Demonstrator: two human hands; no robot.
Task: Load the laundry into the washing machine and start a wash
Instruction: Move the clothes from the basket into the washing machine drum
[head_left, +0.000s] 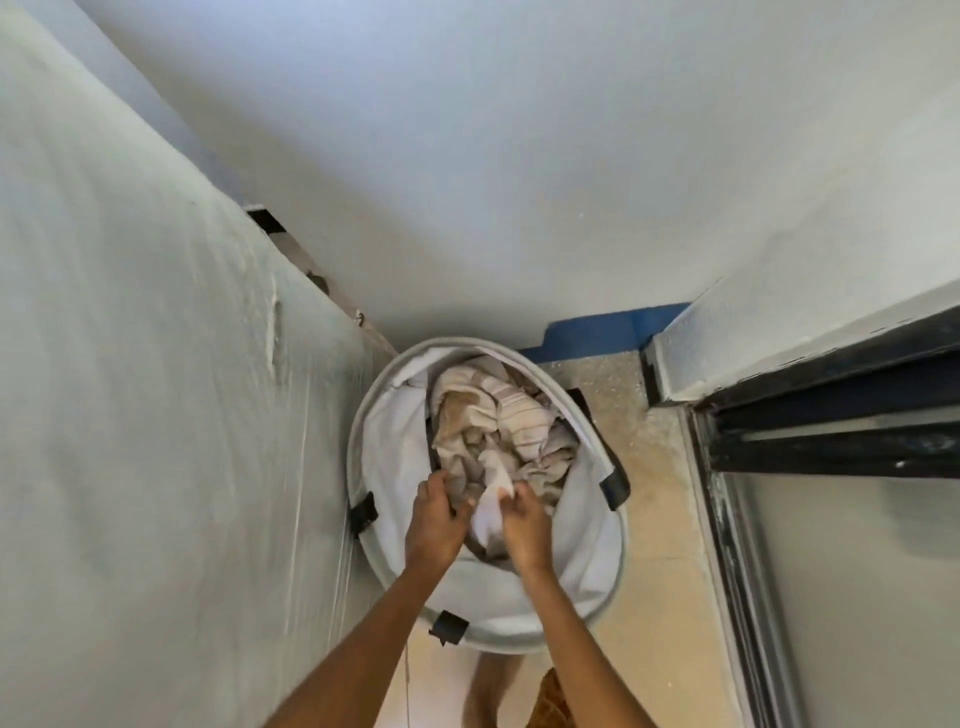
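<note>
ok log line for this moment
stage: unloading basket | left hand: gripping laundry | right hand: gripping white cloth | washer: not in view

Pale grey hamper (582, 566) with black tabs; beige and red-striped cream laundry (498, 426); blue skirting (597, 327) at one o'clock.

You see soft, creased cloth laundry (498, 431) in a matt fabric basket (587, 561); the floor (660, 525) is speckled stone.

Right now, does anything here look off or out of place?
Nothing spilled or damaged. The laundry sits crumpled inside the hamper; the left hand and right hand grip it. No washing machine is visible.
</note>
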